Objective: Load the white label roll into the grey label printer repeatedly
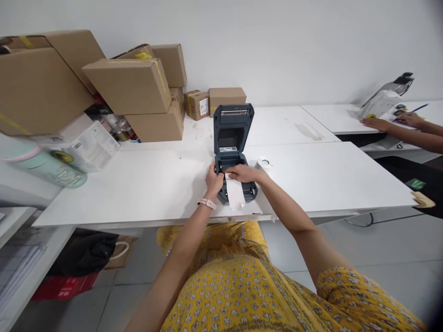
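A dark grey label printer (234, 130) stands on the white table with its lid raised. A strip of white label paper (236, 193) runs out of it over the front edge, its end slightly crumpled. My left hand (213, 180), with a pink watch band at the wrist, is closed around the printer's left side, thumb reaching inside. My right hand (242, 173) lies over the printer's opening, fingers bent onto the top of the paper and close to my left thumb. The inside under my fingers is mostly hidden. A roll of white labels (264, 163) rests just right of the printer.
Cardboard boxes (126, 87) are stacked at the back left, with two smaller ones behind the printer. A mint green bottle (44, 163) lies on the left. Another person's hands (375, 123), one with a blue pen, are at the far-right table. A black chair (411, 180) stands right.
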Demonstrator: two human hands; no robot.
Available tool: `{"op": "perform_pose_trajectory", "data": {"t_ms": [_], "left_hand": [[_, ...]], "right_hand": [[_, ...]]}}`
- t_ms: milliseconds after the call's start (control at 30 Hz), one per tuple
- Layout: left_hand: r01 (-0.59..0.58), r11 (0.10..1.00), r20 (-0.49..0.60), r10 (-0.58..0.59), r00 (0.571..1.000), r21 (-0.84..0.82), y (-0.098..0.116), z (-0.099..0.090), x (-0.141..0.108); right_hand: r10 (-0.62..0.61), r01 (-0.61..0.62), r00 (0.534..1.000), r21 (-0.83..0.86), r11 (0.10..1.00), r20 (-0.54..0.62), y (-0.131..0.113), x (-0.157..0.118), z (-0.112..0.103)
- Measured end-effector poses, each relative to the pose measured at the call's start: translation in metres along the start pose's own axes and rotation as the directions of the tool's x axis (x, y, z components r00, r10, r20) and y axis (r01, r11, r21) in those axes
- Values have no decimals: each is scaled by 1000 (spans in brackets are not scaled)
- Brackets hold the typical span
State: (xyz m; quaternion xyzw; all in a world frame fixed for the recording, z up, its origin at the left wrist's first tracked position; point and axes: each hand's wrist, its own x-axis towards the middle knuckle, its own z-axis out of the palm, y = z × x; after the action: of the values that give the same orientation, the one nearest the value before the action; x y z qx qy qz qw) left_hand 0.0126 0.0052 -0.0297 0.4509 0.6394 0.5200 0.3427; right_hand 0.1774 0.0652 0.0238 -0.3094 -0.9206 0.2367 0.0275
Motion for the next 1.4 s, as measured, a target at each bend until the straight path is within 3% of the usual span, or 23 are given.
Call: {"op": "perform_pose_trajectory", "data": {"t_ms": [133, 300, 600, 833, 1067, 1400], "left_hand": [[-19, 997, 2, 19, 1000, -70, -6, 2, 2], [17, 985, 59, -6, 998, -174, -8, 3, 3], [33, 972, 91, -11, 996, -234, -3, 2, 0], [6, 969, 84, 16, 996, -249, -8, 3, 1], [-27, 961, 116, 61, 991, -275, -6, 1, -3], [22, 964, 132, 14, 991, -266, -4, -2, -16]], "right_hand": [[13, -12, 995, 10, 1000, -100, -7, -2, 10], [8, 21, 978, 139, 990, -208, -9, -15, 11], [1, 6, 989, 44, 999, -145, -14, -22, 2], [-23, 29, 997, 82, 996, -70, -14, -32, 3], [-24, 44, 990, 149, 988, -138, -12, -40, 13], [-25, 27, 982, 13, 1000, -185, -8, -40, 24]]}}
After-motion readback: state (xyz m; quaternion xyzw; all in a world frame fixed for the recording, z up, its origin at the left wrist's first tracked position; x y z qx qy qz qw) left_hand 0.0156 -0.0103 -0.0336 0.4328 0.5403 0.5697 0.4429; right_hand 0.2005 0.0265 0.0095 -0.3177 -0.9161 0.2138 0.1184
